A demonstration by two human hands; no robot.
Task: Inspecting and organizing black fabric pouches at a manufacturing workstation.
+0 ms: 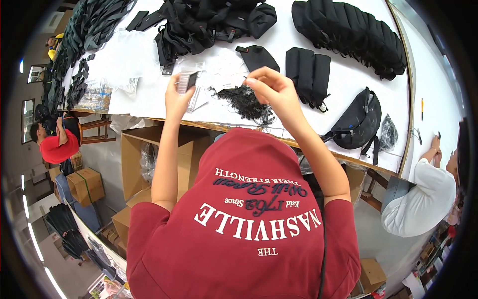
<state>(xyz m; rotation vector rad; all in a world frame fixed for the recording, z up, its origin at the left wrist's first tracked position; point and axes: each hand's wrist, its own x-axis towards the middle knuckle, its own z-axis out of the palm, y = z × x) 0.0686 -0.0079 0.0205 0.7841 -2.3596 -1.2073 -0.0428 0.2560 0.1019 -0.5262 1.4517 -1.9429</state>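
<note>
My left hand [178,99] is closed around a few hang tags [185,81], one with white and striped print and one black, held up over the table's near edge. To the right, my right hand [273,90] pinches thumb and forefinger on a thin dark bit that looks like a black string [245,79]. Below and between the hands lies a tangled pile of black strings [243,102]. White tags [199,98] lie beside my left hand, and more white papers [221,67] are scattered behind. One black pouch [259,58] rests just beyond my right hand.
Black bags are heaped [209,25] at the back, with a long row of black pouches [348,35] at far right. A black waist bag [356,122] lies near the right edge. Cardboard boxes [137,164] stand under the table. Co-workers are at left [57,142] and right [423,199].
</note>
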